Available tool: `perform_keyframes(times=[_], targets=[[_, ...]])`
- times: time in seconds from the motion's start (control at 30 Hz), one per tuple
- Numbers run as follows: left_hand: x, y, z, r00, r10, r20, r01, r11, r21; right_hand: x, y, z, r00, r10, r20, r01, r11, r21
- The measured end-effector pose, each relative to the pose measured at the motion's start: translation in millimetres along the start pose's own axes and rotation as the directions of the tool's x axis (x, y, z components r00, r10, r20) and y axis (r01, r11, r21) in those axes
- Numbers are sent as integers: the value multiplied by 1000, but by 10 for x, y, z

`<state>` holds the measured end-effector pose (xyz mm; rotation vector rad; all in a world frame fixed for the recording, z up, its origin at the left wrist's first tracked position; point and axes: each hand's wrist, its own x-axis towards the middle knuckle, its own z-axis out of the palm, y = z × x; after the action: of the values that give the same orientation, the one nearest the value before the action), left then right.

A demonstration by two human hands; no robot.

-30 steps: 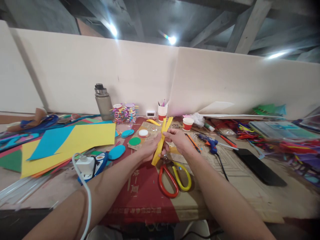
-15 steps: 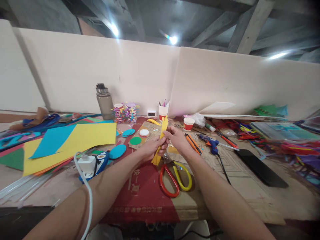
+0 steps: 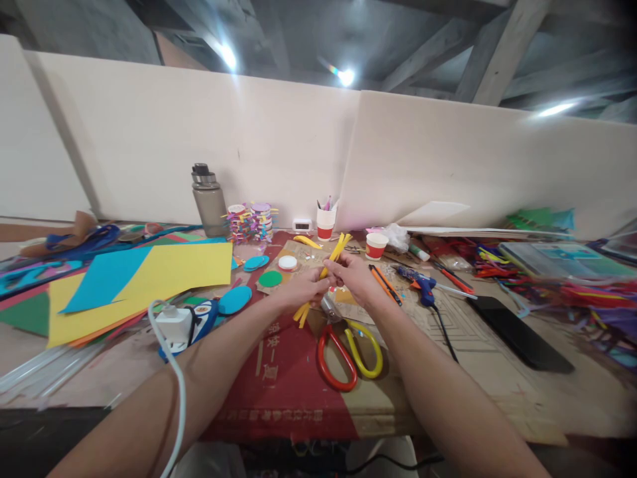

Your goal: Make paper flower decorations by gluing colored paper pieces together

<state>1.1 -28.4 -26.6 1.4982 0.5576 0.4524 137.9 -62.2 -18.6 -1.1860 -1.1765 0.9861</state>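
Note:
Both hands grip a bundle of yellow strips (image 3: 340, 246) at the middle of the table. My left hand (image 3: 312, 287) is closed around its lower part, and loose ends fan out below the fingers. Higher up, my right hand (image 3: 347, 271) pinches the bundle between thumb and fingers, with strip ends sticking out above. Just below the hands lie scissors (image 3: 338, 358) with one red and one yellow handle; the hands partly cover their blades. The strips look like paper or felt; I cannot tell which.
Yellow sheets (image 3: 184, 269) and a power strip (image 3: 202, 325) lie left. A bottle (image 3: 210, 206) stands at the back, near two decorated cups (image 3: 261, 222). To the right are a paper cup (image 3: 376, 245), box cutters (image 3: 385, 284), a glue gun (image 3: 423, 289) and a phone (image 3: 517, 333).
The yellow bundle has turned and tilts further to the right at its top. Its strips look narrower and more gathered, and the lower ends have swung left. Both hands keep hold.

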Motion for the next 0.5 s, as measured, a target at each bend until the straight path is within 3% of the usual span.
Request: perform_keyframes(times=[0.13,0.33,0.5], targets=[[-24,25,6,999,29,-13,-29,999,-23,17,7,-21,1000,-7,0,7,1000,16],[4,15,-26,1000,-19,-10,19,999,-35,6,-19,-47,999,-40,18,38,996,79],[22,-48,-28,987,74,-141,-70,997,38,9,-20,-32,999,-10,-47,13,998,65]])
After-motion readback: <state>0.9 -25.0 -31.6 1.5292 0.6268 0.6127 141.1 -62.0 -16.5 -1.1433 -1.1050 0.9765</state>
